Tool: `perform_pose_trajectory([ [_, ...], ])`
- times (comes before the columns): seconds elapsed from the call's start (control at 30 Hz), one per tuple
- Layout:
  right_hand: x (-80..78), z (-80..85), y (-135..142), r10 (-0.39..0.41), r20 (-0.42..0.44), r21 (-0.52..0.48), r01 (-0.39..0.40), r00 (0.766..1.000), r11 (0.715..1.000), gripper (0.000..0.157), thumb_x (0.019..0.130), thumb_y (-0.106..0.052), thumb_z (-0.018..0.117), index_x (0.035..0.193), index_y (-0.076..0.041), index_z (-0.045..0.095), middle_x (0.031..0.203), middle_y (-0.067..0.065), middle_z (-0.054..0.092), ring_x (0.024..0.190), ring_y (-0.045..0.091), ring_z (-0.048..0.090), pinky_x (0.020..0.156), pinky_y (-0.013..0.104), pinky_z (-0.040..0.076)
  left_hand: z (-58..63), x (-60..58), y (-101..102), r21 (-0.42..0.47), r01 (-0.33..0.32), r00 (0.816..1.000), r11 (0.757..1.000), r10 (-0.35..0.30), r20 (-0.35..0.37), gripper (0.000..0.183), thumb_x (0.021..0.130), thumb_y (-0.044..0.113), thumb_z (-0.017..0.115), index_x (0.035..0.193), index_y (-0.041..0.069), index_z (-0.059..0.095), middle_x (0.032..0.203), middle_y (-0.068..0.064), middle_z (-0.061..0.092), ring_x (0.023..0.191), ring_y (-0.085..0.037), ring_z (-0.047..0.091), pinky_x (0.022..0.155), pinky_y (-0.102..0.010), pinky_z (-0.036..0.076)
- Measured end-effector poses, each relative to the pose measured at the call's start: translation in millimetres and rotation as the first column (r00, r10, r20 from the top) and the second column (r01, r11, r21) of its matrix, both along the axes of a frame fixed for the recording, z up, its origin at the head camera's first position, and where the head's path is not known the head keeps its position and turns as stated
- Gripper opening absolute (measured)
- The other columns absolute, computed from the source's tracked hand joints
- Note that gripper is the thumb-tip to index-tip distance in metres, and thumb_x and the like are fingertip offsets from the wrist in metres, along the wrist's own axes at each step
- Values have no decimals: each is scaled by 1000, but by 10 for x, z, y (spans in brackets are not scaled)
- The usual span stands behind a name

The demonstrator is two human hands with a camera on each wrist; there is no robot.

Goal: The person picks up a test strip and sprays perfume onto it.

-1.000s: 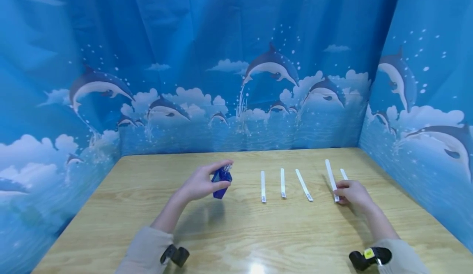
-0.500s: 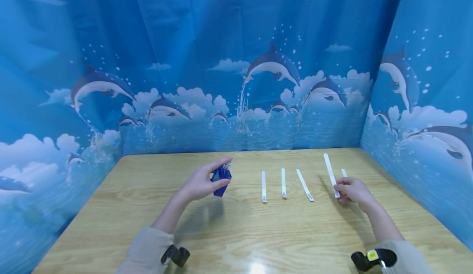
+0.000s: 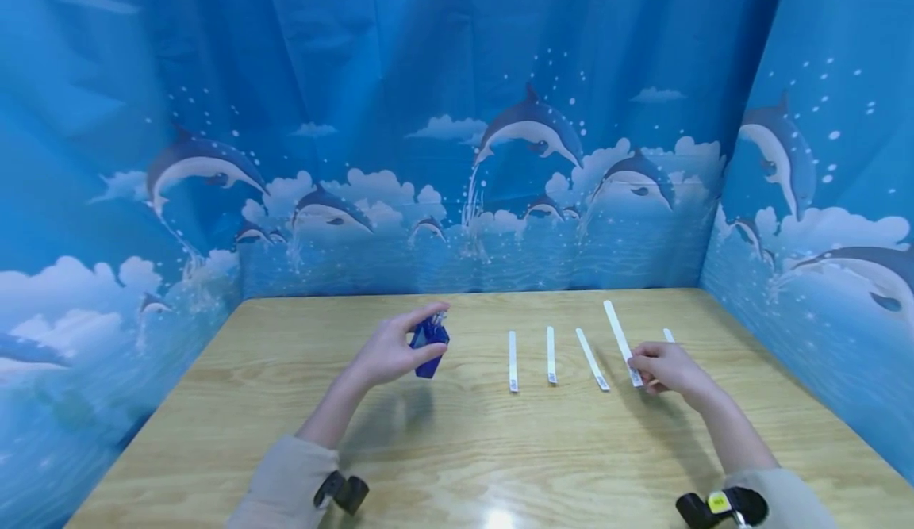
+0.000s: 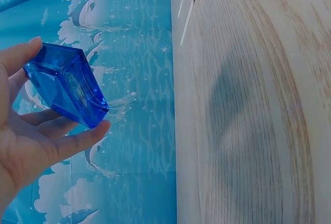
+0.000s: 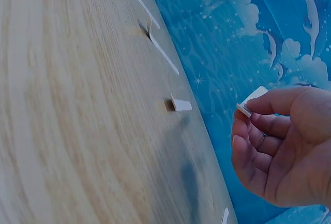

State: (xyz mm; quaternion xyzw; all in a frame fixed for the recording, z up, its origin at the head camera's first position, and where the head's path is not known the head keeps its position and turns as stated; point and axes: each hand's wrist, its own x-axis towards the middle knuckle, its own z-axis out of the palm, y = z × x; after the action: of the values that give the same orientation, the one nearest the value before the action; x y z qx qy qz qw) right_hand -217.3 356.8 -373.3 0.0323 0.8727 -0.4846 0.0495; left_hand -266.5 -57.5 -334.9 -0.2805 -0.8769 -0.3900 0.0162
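Observation:
My left hand holds a blue faceted glass perfume bottle above the table, left of the paper strips. In the left wrist view, fingertips and thumb pinch the bottle at opposite ends. A white paper strip is pinched by its near end in my right hand, its far end tilted up and leftward. The right wrist view shows this strip nearly end-on between thumb and finger. Left of that hand lie three more strips: one strip, a second strip and a slanted strip.
Another white strip lies beyond the right hand, partly hidden by it. The wooden table ends at a blue dolphin-print curtain behind and on both sides. Each forearm wears a black wrist camera.
My right hand has moved left with its strip, which tilts further left and is nearer the slanted strip. The left hand and the perfume bottle have hardly moved.

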Motion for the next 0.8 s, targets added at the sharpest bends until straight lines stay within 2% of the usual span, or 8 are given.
perform_pose_trajectory([
  [0.2, 15, 68, -119, 53, -29, 16, -52, 998, 999, 25, 94, -10, 48, 97, 14, 54, 64, 0, 46, 58, 8, 48, 52, 24, 46, 5, -13, -15, -9, 4, 1000, 1000, -4, -21, 56, 86, 31, 66, 138, 32, 44, 133, -9, 51, 114, -34, 51, 86, -51, 47],
  [0.57, -6, 173, -423, 151, -53, 43, -149, 987, 988, 22, 93, -13, 52, 90, 9, 57, 62, -1, 47, 58, 11, 48, 52, 25, 45, 44, -3, -7, -38, 24, 998, 999, -26, -52, 56, 87, 33, 65, 139, 30, 44, 132, -9, 52, 113, -33, 53, 87, -50, 47],
  [0.8, 7, 166, -592, 221, -43, 53, -219, 974, 974, 21, 93, -12, 52, 89, 8, 58, 60, 0, 47, 57, 12, 45, 50, 25, 43, 46, 21, 9, -50, 30, 998, 998, -32, -57, 55, 86, 32, 66, 137, 29, 46, 133, -8, 52, 113, -34, 52, 85, -50, 47],
])
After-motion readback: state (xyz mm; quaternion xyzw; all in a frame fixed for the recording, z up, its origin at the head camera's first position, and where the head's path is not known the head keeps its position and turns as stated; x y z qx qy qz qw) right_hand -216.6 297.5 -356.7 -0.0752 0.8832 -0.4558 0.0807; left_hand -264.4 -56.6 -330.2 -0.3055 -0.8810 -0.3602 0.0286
